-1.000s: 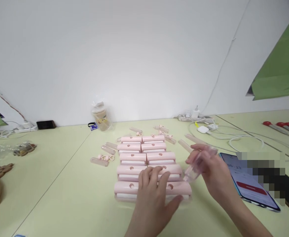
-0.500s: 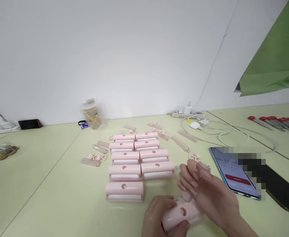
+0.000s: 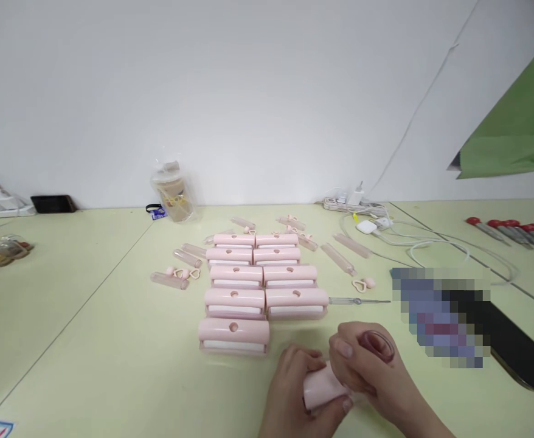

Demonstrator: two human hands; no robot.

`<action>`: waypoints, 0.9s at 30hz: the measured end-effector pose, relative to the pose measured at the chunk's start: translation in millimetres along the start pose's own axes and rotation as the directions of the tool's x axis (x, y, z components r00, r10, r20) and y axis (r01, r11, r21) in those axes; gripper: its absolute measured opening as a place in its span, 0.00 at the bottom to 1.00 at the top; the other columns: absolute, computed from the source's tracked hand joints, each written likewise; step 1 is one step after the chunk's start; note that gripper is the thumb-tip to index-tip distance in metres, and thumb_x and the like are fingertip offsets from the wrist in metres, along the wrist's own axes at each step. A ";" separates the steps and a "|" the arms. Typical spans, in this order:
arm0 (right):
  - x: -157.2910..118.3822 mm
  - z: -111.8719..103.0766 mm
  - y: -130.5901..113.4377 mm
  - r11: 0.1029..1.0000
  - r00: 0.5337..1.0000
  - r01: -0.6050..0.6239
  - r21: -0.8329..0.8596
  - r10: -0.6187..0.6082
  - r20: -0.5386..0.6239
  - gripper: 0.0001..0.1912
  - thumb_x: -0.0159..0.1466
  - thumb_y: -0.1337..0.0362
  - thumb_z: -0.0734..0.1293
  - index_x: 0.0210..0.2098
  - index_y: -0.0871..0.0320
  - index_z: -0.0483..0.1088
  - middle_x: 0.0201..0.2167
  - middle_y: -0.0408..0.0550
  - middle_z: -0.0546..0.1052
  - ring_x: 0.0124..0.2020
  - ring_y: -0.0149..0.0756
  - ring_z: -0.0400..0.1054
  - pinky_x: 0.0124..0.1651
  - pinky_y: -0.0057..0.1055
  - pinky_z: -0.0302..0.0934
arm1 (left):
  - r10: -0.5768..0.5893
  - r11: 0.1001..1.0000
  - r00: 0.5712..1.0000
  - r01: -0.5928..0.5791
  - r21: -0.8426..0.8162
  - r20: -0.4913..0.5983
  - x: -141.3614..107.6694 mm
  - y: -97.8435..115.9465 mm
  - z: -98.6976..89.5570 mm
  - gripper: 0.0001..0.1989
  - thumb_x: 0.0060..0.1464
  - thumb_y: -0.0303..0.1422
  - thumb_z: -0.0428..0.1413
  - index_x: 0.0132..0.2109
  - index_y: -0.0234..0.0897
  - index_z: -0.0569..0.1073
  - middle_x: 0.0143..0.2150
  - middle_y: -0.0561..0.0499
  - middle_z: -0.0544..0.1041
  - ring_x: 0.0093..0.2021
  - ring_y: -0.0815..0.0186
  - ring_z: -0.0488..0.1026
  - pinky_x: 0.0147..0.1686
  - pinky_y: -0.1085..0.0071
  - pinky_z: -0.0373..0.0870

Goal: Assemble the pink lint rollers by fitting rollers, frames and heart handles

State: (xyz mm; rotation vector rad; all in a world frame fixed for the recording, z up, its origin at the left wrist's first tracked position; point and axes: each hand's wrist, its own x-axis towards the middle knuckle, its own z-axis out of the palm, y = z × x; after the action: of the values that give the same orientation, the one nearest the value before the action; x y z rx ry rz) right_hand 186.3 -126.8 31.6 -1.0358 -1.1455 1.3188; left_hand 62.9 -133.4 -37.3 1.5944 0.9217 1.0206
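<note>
My left hand (image 3: 297,395) is closed round the left end of a pink cylindrical case (image 3: 322,387) near the front edge of the view. My right hand (image 3: 370,368) is wrapped round a clear pinkish tube (image 3: 378,345), whose round open rim shows above the fist, and presses down at the right part of the same case. The tube's lower end is hidden by the fingers. Behind my hands, several pink cases (image 3: 234,331) lie in two columns, each with a round hole on top and a white strip along the front.
A screwdriver (image 3: 358,301) lies right of the cases. Clear tubes (image 3: 337,259) and pink heart rings (image 3: 359,285) lie around them. Farther right are a blurred-out phone (image 3: 435,322), a black slab (image 3: 517,347), cables and red-tipped items (image 3: 495,224). A bagged cup (image 3: 176,198) stands by the wall.
My right hand has turned from loosely curled fingers to a tight fist over the case, covering its hole. The screwdriver has come into fuller view. The camera view has shifted slightly.
</note>
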 end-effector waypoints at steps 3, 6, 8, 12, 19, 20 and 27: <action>-1.5 4.3 2.2 1.000 0.994 -0.023 -0.013 0.022 -0.106 0.26 0.56 0.51 0.66 0.14 0.54 0.49 0.09 0.34 0.50 0.13 0.23 0.41 0.17 0.26 0.36 | -0.017 1.000 1.000 0.017 0.011 -0.009 -0.4 0.9 1.2 0.11 0.43 0.30 0.59 0.37 0.38 0.68 0.39 0.47 0.71 0.43 0.58 0.68 0.42 0.62 0.66; -5.6 8.1 5.0 1.000 0.974 0.005 -0.022 -0.009 -0.226 0.25 0.57 0.52 0.66 0.16 0.54 0.49 0.10 0.34 0.50 0.14 0.24 0.42 0.18 0.27 0.37 | -0.048 0.999 0.999 0.048 0.001 -0.018 -0.8 1.4 3.0 0.11 0.43 0.30 0.59 0.35 0.38 0.67 0.39 0.47 0.70 0.43 0.58 0.68 0.42 0.62 0.66; -8.1 9.8 6.9 0.999 0.961 0.025 -0.025 -0.031 -0.276 0.24 0.58 0.53 0.65 0.16 0.53 0.48 0.10 0.34 0.50 0.14 0.25 0.42 0.18 0.27 0.37 | -0.066 0.998 0.997 0.065 -0.015 -0.032 -2.4 1.9 5.1 0.11 0.43 0.30 0.59 0.34 0.38 0.66 0.38 0.47 0.69 0.43 0.58 0.68 0.42 0.62 0.66; -12.3 12.6 10.3 0.999 0.943 0.020 -0.038 -0.031 -0.332 0.25 0.58 0.53 0.66 0.16 0.53 0.47 0.10 0.34 0.50 0.14 0.25 0.42 0.18 0.27 0.37 | -0.063 0.998 0.991 0.064 0.011 -0.115 -9.2 1.4 12.6 0.12 0.44 0.32 0.60 0.35 0.39 0.65 0.36 0.48 0.69 0.44 0.57 0.68 0.43 0.60 0.66; -17.8 23.0 14.3 0.965 0.849 0.045 -0.257 -0.173 -0.499 0.25 0.57 0.53 0.66 0.15 0.54 0.49 0.12 0.36 0.50 0.16 0.27 0.45 0.17 0.27 0.40 | -0.042 0.996 0.980 0.057 0.073 -0.195 -18.4 -4.4 24.0 0.10 0.47 0.34 0.59 0.36 0.40 0.65 0.39 0.45 0.70 0.45 0.55 0.68 0.43 0.57 0.66; -16.8 25.1 13.9 0.963 0.841 0.033 -0.269 -0.173 -0.513 0.25 0.57 0.52 0.66 0.15 0.54 0.49 0.12 0.36 0.50 0.15 0.26 0.44 0.17 0.27 0.41 | -0.041 0.996 0.981 0.056 0.071 -0.192 -18.1 -4.6 23.7 0.10 0.47 0.34 0.58 0.36 0.40 0.66 0.39 0.45 0.70 0.44 0.55 0.68 0.43 0.58 0.66; -6.2 11.6 11.3 0.971 0.948 0.237 0.038 -0.223 -0.228 0.22 0.58 0.46 0.61 0.19 0.56 0.61 0.14 0.39 0.59 0.15 0.29 0.54 0.18 0.26 0.54 | -0.020 0.998 0.999 0.023 0.061 -0.046 -0.6 8.0 -3.6 0.09 0.45 0.29 0.59 0.36 0.38 0.69 0.39 0.48 0.71 0.43 0.58 0.68 0.43 0.61 0.66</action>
State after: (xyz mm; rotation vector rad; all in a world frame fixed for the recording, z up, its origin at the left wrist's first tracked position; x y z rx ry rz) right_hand 173.4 -133.7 22.2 -0.9448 -1.0134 1.0211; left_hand 60.0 -134.6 -29.1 1.6145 1.0077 1.0264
